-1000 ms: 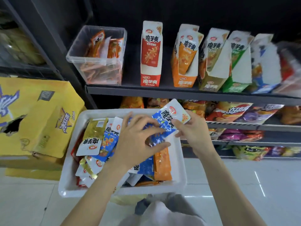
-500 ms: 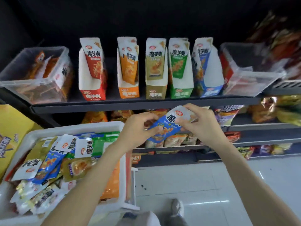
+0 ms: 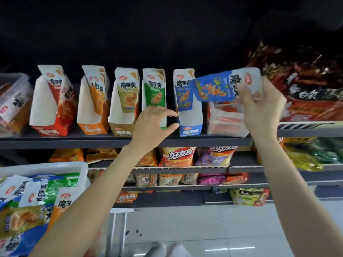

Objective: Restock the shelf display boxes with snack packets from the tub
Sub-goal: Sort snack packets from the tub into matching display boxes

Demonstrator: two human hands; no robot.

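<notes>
Shelf (image 3: 111,140) boxes stand partly filled while the right hand (image 3: 259,108) pinches a blue packet (image 3: 213,88) above the blue box (image 3: 191,123), left hand (image 3: 152,125) spread empty beside it, tub (image 3: 55,168) far from emptied.

Five display boxes (image 3: 118,101) in a row on shelf (image 3: 74,140), tub (image 3: 55,166) lower left
</notes>
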